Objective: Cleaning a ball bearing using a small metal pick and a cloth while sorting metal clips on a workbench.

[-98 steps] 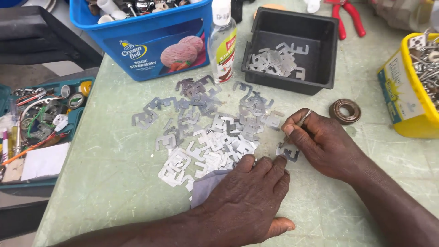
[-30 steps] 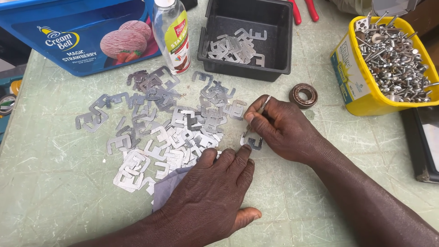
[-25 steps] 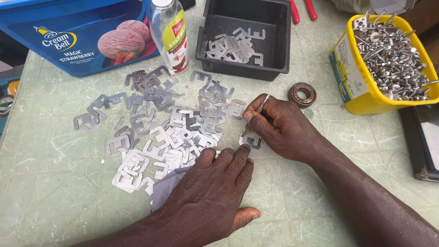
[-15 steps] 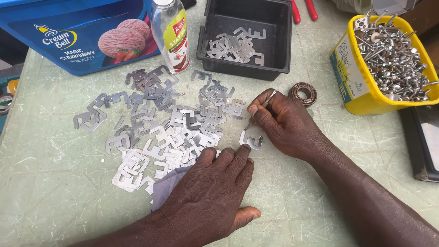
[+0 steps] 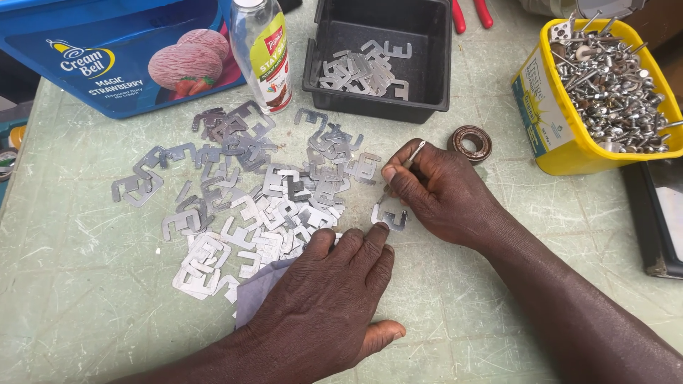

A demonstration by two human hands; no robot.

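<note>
Lying palm down on the green table [image 5: 85, 313], the left hand [image 5: 320, 306] is pressing its spread fingers flat against the edge of the pile of E-shaped metal plates [image 5: 263, 192], partly covering a grey cloth [image 5: 257, 288]. Just beside its fingertips, the right hand [image 5: 441, 192] is pinching a thin metal pin [image 5: 415, 151] between thumb and forefinger, curled over one separate plate [image 5: 390, 215].

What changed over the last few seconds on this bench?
The view shifted, bringing the yellow tub of screws into frame. The right hand raised its thin metal piece slightly; the E-shaped plate lies beneath it. The left hand stays flat on the pile of plates. Nothing was let go.
</note>
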